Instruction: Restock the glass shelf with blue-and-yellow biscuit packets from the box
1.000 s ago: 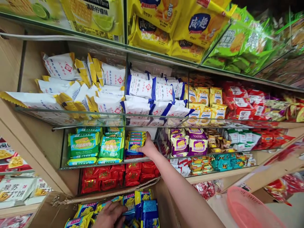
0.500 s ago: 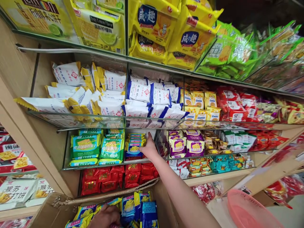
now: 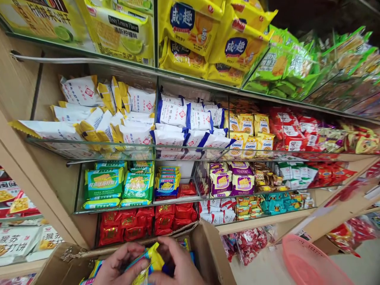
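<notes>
Low in the view, my left hand (image 3: pixel 120 264) and my right hand (image 3: pixel 181 263) are close together over an open cardboard box (image 3: pixel 215 249). Between them is a yellow and blue biscuit packet (image 3: pixel 156 259), gripped from both sides; whether it is one packet or more I cannot tell. Further packets of the same colours lie in the box, mostly hidden by my hands. On the glass shelf above stands a stack of blue and yellow biscuit packets (image 3: pixel 166 185), with green soda biscuit packets (image 3: pixel 103 182) to its left and a gap to its right.
Purple biscuit packets (image 3: pixel 243 183) stand right of a glass divider. Red packets (image 3: pixel 164 217) fill the tray below. White packets with blue ends (image 3: pixel 172 113) sit above, behind a glass lip (image 3: pixel 190 152). A pink basket (image 3: pixel 308 261) is at the lower right.
My right hand has come down from the shelf beside the blue and yellow stack to the box. My left hand has risen slightly, and both hands now hold a biscuit packet.
</notes>
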{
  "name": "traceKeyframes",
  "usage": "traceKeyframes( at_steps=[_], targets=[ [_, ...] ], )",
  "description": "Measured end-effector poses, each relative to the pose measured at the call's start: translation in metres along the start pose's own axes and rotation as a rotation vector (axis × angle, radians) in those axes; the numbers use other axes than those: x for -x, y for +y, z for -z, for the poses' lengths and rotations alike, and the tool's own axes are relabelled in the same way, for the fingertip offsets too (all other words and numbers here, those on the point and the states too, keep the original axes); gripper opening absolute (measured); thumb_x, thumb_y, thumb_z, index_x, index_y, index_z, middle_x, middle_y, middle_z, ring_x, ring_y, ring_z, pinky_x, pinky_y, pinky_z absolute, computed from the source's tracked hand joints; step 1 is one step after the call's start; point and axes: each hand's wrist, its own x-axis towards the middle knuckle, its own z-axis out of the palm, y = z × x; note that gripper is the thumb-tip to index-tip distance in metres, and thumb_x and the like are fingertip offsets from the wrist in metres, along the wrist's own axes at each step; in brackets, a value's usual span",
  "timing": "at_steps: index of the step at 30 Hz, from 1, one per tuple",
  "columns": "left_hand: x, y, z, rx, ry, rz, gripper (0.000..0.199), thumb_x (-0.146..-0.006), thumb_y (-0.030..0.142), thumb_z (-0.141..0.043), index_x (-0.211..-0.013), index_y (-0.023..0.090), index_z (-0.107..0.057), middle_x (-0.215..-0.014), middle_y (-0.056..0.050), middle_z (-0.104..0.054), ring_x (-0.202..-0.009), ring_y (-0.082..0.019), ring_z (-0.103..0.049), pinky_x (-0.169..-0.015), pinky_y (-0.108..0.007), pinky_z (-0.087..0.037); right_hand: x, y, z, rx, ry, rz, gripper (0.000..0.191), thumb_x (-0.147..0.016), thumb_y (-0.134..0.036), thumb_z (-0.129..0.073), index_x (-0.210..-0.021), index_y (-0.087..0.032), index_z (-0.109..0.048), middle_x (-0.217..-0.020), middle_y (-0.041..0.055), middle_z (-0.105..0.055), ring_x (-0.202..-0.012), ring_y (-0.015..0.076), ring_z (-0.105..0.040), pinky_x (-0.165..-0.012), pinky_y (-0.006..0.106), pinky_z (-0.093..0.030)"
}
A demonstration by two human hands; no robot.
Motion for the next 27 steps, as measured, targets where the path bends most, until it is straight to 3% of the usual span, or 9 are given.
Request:
traceKeyframes(
  at_steps=[3,6,9,12,15,20,23,24,27],
  targets=[
    [0.002,0.008,-0.005,0.260,-0.003,0.110,0.047,-0.056,0.047,-0.073,-0.093,0.023,-0.056,-0.084,-0.001,-0.072,-0.082,-0.021,-0.065,-0.070,-0.025,-0.053,-0.001,0.014,-0.004,-0.318,0.070,-0.221,0.033,-0.070,-0.038,-0.062,-0.097,-0.019,-0.057,-0.090,0.0052,-0.065,-0.077,0.0204,-0.061,-0.057,0.029,-0.049],
    [0.005,0.012,-0.007,0.388,-0.086,0.179,0.062,-0.062,0.043,-0.072,-0.114,0.024,-0.043,-0.107,-0.004,-0.066,-0.098,-0.021,-0.061,-0.080,-0.030,-0.052,-0.002,0.014,0.000,-0.440,0.165,-0.293,0.039,-0.065,-0.044,-0.067,-0.091,-0.018,-0.055,-0.083,0.0034,-0.063,-0.064,0.0157,-0.057,-0.044,0.022,-0.042],
    [0.006,0.010,-0.007,0.434,-0.194,0.256,0.064,-0.067,0.042,-0.068,-0.120,0.021,-0.040,-0.101,-0.004,-0.068,-0.092,-0.022,-0.063,-0.078,-0.032,-0.052,-0.002,0.014,0.005,-0.518,0.231,-0.271,0.035,-0.066,-0.043,-0.068,-0.086,-0.018,-0.055,-0.080,0.0009,-0.062,-0.066,0.0125,-0.054,-0.053,0.022,-0.043],
    [0.007,0.006,-0.007,0.461,-0.219,0.279,0.063,-0.068,0.042,-0.068,-0.121,0.020,-0.042,-0.094,-0.002,-0.070,-0.092,-0.021,-0.062,-0.080,-0.032,-0.051,-0.003,0.020,0.006,-0.515,0.272,-0.252,0.028,-0.072,-0.043,-0.063,-0.077,-0.017,-0.056,-0.070,-0.0015,-0.058,-0.065,0.0104,-0.051,-0.061,0.021,-0.042],
    [0.007,0.004,-0.007,0.463,-0.231,0.279,0.058,-0.068,0.043,-0.067,-0.118,0.021,-0.046,-0.090,0.000,-0.070,-0.092,-0.021,-0.062,-0.079,-0.032,-0.051,-0.002,0.027,0.007,-0.447,0.305,-0.253,0.031,-0.078,-0.047,-0.054,-0.071,-0.017,-0.055,-0.065,-0.0014,-0.054,-0.062,0.0110,-0.049,-0.059,0.022,-0.040],
    [0.004,-0.002,-0.010,0.406,-0.272,0.238,0.052,-0.070,0.044,-0.065,-0.114,0.022,-0.049,-0.088,0.001,-0.069,-0.091,-0.020,-0.062,-0.080,-0.031,-0.051,-0.001,0.029,0.008,-0.322,0.327,-0.175,0.033,-0.080,-0.050,-0.049,-0.082,-0.018,-0.055,-0.071,0.0007,-0.055,-0.067,0.0139,-0.051,-0.063,0.025,-0.042],
    [0.005,-0.006,-0.012,0.355,-0.273,0.214,0.052,-0.074,0.046,-0.060,-0.119,0.024,-0.045,-0.086,0.003,-0.068,-0.083,-0.016,-0.063,-0.082,-0.029,-0.050,-0.001,0.032,0.008,-0.226,0.369,-0.154,0.036,-0.081,-0.052,-0.045,-0.075,-0.018,-0.053,-0.069,0.0010,-0.052,-0.065,0.0139,-0.048,-0.060,0.025,-0.041],
    [0.007,-0.007,-0.013,0.327,-0.267,0.214,0.052,-0.076,0.047,-0.057,-0.121,0.025,-0.042,-0.084,0.003,-0.067,-0.074,-0.014,-0.063,-0.078,-0.027,-0.052,-0.001,0.034,0.008,-0.221,0.392,-0.162,0.037,-0.082,-0.052,-0.043,-0.072,-0.018,-0.051,-0.068,0.0009,-0.051,-0.065,0.0136,-0.047,-0.059,0.024,-0.041],
    [0.011,-0.007,-0.016,0.238,-0.258,0.258,0.064,-0.076,0.054,-0.052,-0.130,0.029,-0.029,-0.075,0.005,-0.063,-0.049,-0.012,-0.059,-0.047,-0.023,-0.053,-0.003,0.041,0.008,-0.244,0.437,-0.193,0.039,-0.081,-0.055,-0.042,-0.069,-0.018,-0.048,-0.066,0.0003,-0.048,-0.062,0.0128,-0.043,-0.056,0.024,-0.039]
  ],
)
